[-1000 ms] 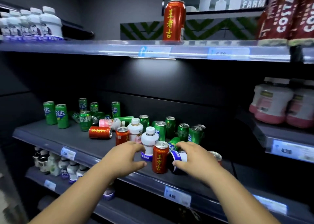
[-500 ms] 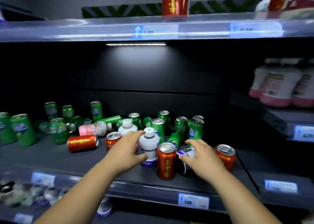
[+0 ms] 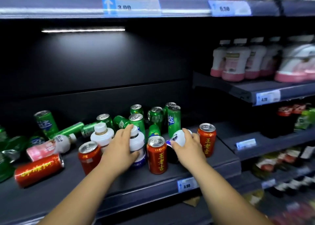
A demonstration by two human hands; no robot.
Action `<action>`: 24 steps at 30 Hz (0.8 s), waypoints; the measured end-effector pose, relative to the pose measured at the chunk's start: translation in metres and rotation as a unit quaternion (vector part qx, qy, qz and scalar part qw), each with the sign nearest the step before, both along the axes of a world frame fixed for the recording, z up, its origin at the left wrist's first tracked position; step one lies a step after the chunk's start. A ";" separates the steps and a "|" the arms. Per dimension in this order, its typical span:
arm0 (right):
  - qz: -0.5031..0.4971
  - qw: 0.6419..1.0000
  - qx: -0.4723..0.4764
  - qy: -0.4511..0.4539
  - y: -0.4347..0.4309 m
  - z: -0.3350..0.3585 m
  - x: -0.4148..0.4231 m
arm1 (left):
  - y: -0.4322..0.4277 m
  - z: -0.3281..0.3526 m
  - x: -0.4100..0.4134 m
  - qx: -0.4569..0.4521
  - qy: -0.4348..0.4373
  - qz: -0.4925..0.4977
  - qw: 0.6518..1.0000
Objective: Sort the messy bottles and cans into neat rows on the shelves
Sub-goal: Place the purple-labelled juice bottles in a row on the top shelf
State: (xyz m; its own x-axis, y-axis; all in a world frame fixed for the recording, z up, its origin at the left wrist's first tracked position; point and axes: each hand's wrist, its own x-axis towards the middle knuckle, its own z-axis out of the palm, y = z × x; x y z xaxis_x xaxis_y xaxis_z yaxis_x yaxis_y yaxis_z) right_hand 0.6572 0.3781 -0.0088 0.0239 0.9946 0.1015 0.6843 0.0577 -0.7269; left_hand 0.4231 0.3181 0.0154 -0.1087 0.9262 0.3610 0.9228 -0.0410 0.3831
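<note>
On the dark middle shelf point(image 3: 196, 165) stands a jumble of drinks. My left hand point(image 3: 119, 146) grips an upright white bottle with a blue base point(image 3: 137, 144). My right hand point(image 3: 186, 145) holds a second white and blue bottle point(image 3: 179, 137) that lies tilted on its side. A red can point(image 3: 157, 154) stands between my hands, another point(image 3: 207, 139) to the right, a third point(image 3: 88, 154) to the left. One red can point(image 3: 38, 170) lies flat. Behind stand and lie several green cans point(image 3: 173, 120), a white bottle point(image 3: 102, 136) and a toppled pink bottle point(image 3: 49, 146).
A shelf above carries price tags point(image 3: 131, 6). To the right, a higher shelf point(image 3: 265, 91) holds pink-based white bottles point(image 3: 237, 62). Dark bottles point(image 3: 288, 120) and other goods fill the lower right shelves. Bare shelf floor shows at the front left.
The view has moved closer and rightward. My left hand has closed round the upright white bottle. My right hand has lifted the lying bottle's end off the shelf.
</note>
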 end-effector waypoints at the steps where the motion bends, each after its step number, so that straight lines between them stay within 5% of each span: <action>1: -0.001 1.000 -0.006 0.008 -0.001 0.001 0.003 | 0.000 0.000 0.000 0.002 0.000 -0.002 1.000; 19: 0.010 0.992 -0.121 -0.025 0.009 0.012 0.022 | 0.001 -0.012 0.009 0.003 -0.075 0.014 0.997; 24: 0.054 0.977 -0.151 0.137 0.014 0.007 0.028 | -0.001 -0.013 0.007 0.030 -0.126 0.010 0.992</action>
State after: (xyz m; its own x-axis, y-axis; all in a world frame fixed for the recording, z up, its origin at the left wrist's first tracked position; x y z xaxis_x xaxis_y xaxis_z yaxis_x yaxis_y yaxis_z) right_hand 0.6848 0.3924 -0.0021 -0.0982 0.9762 -0.1931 0.4628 -0.1270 -0.8773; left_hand 0.4298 0.3169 0.0025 -0.2199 0.9011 0.3736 0.7985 -0.0538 0.5995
